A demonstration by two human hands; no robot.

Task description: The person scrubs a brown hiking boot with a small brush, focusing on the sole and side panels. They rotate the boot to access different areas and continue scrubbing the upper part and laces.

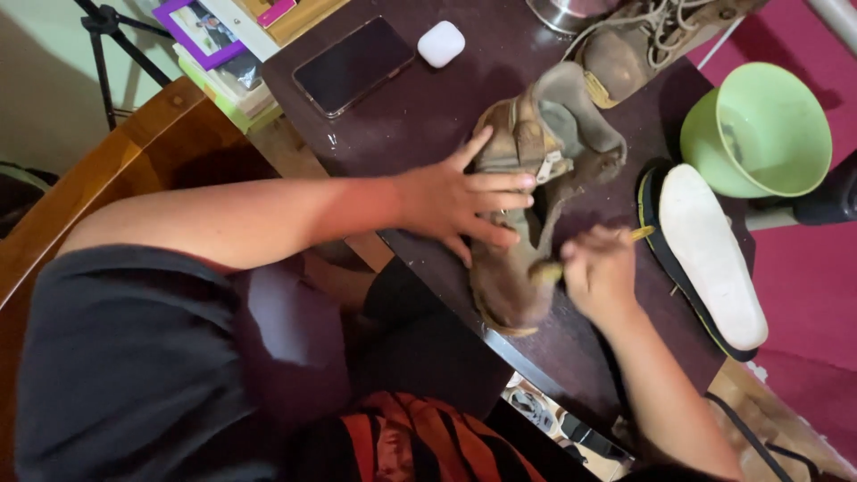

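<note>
Hands working a muddy brown boot [522, 205] lying on the dark table [420, 116].
Left hand [460, 201] presses flat, fingers spread, on the boot's side; right hand [600, 272] (nearer its toe) is closed around a small brush [558, 266].

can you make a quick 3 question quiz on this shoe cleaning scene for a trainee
1. True or false: the left hand lies flat on the brown boot.
2. What does the right hand hold against the boot? A) a small brush B) a sponge C) a spoon
3. What lies just right of the boot, pale side up?

Key
1. True.
2. A; it is blurred, with a yellow handle.
3. An insole, in front of the green bowl on the dark table.
</note>
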